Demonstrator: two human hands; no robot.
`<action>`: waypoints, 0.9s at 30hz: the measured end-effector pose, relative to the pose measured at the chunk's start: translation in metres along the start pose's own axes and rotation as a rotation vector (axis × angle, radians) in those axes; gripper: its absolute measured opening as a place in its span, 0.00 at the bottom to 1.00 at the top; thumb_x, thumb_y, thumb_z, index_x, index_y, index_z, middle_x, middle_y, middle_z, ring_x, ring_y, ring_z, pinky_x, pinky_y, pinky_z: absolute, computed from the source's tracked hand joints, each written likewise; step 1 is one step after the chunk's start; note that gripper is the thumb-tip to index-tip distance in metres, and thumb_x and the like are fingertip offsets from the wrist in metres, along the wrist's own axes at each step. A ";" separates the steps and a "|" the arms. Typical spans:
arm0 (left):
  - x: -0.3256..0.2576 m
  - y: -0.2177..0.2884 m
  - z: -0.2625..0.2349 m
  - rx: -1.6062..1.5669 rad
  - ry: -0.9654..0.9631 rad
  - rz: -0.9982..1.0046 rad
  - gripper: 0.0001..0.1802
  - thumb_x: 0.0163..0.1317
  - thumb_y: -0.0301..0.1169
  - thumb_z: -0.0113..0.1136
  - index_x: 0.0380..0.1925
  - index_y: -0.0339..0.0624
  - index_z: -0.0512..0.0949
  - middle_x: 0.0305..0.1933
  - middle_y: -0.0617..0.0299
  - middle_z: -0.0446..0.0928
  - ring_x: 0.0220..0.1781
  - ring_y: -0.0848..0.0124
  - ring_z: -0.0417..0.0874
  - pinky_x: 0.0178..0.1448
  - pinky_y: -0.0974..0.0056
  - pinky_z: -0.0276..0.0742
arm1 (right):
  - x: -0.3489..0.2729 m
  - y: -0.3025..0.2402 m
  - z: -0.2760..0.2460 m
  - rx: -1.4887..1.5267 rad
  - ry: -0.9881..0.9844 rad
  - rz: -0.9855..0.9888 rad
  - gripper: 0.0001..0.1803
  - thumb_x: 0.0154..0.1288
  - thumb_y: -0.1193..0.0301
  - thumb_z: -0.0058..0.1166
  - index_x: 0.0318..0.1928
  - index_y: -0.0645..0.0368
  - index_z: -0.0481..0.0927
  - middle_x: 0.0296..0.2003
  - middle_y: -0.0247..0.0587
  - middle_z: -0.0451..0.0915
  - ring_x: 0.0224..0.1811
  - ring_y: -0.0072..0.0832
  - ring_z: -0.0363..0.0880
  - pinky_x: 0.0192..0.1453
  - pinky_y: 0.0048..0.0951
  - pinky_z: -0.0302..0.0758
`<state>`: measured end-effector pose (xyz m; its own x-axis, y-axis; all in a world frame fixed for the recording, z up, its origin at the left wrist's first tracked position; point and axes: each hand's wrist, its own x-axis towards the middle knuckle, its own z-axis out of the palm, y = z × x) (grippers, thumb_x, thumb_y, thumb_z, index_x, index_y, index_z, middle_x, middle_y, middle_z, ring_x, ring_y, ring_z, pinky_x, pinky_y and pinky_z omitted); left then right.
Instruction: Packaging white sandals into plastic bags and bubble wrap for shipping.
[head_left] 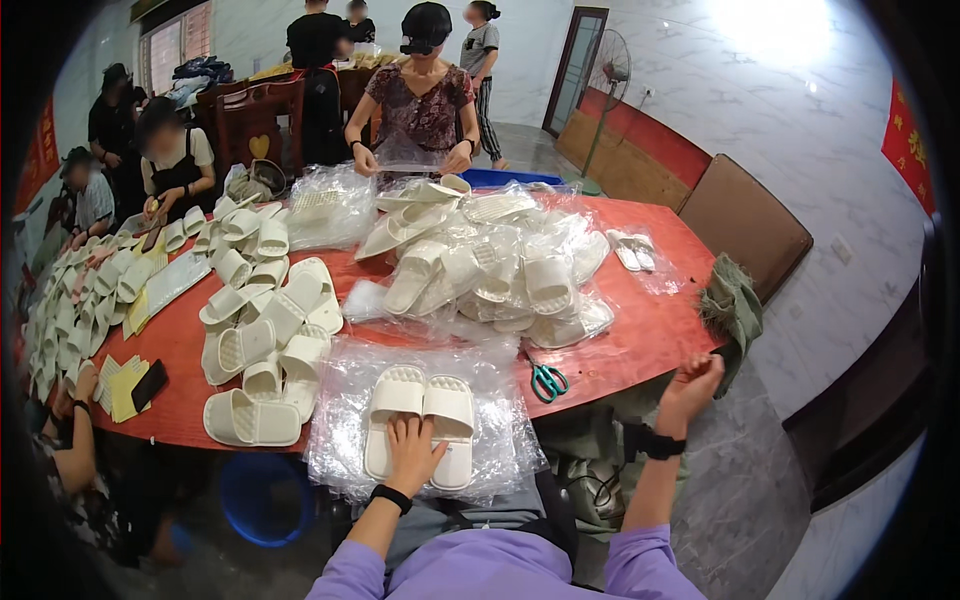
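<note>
At the near table edge [640, 365], the left hand [412, 452] lies flat, fingers spread, on 2 cream slippers [420, 420] stacked on loose clear bags [340, 420] overhanging it; the right hand [690, 385], curled, grips the edge, holding nothing. Risk: the slick plastic slides, dropping the pair

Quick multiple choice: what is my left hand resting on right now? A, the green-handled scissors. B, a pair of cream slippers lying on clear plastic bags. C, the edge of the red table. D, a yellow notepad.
B: the left hand lies flat on the pair of cream slippers atop the clear plastic bags; the scissors lie apart, untouched.
</note>
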<state>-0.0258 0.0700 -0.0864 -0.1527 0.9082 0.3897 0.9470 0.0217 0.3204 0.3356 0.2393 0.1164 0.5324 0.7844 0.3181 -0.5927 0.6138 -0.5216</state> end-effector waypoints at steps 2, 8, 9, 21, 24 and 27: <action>0.001 0.003 -0.005 0.003 -0.029 0.023 0.32 0.53 0.42 0.63 0.56 0.39 0.68 0.53 0.46 0.65 0.59 0.44 0.62 0.66 0.39 0.52 | -0.034 -0.036 0.052 -0.112 -0.064 -0.198 0.07 0.71 0.67 0.45 0.34 0.54 0.67 0.22 0.28 0.64 0.22 0.16 0.61 0.25 0.19 0.60; -0.012 0.035 -0.086 -0.234 -0.106 0.068 0.28 0.55 0.32 0.62 0.56 0.41 0.69 0.58 0.47 0.67 0.54 0.54 0.73 0.57 0.52 0.69 | -0.131 -0.024 0.084 -0.593 -0.445 0.141 0.06 0.72 0.67 0.41 0.39 0.56 0.67 0.23 0.30 0.65 0.22 0.16 0.62 0.25 0.19 0.61; -0.012 0.045 -0.104 -0.409 -0.068 0.103 0.26 0.56 0.29 0.61 0.56 0.40 0.70 0.56 0.48 0.69 0.51 0.56 0.76 0.53 0.55 0.74 | -0.152 -0.014 0.077 -0.592 -0.518 0.246 0.06 0.72 0.68 0.41 0.39 0.57 0.67 0.23 0.30 0.66 0.22 0.16 0.63 0.25 0.19 0.61; -0.023 0.063 -0.143 -0.980 -0.155 -0.081 0.08 0.58 0.21 0.58 0.38 0.36 0.78 0.37 0.54 0.79 0.37 0.64 0.81 0.40 0.65 0.76 | -0.217 -0.030 0.097 -0.418 -0.877 0.421 0.18 0.63 0.84 0.45 0.51 0.59 0.58 0.30 0.41 0.72 0.25 0.20 0.68 0.27 0.19 0.69; -0.029 0.043 -0.136 -0.779 0.049 0.038 0.07 0.57 0.20 0.58 0.37 0.36 0.77 0.39 0.54 0.78 0.39 0.60 0.81 0.42 0.63 0.77 | -0.203 -0.030 0.107 -0.219 -0.779 0.193 0.14 0.64 0.84 0.43 0.47 0.59 0.60 0.29 0.43 0.72 0.18 0.20 0.66 0.20 0.17 0.65; -0.041 0.033 -0.142 -0.699 0.095 0.086 0.08 0.56 0.18 0.57 0.37 0.36 0.78 0.40 0.53 0.79 0.41 0.58 0.81 0.45 0.62 0.77 | -0.195 -0.015 0.100 -0.390 -0.789 0.244 0.06 0.67 0.83 0.42 0.41 0.60 0.67 0.29 0.41 0.71 0.20 0.19 0.66 0.20 0.17 0.63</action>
<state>-0.0284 -0.0262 0.0305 -0.1395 0.8533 0.5024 0.5583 -0.3513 0.7516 0.1808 0.0856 0.1412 -0.2334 0.8100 0.5380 -0.3120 0.4617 -0.8304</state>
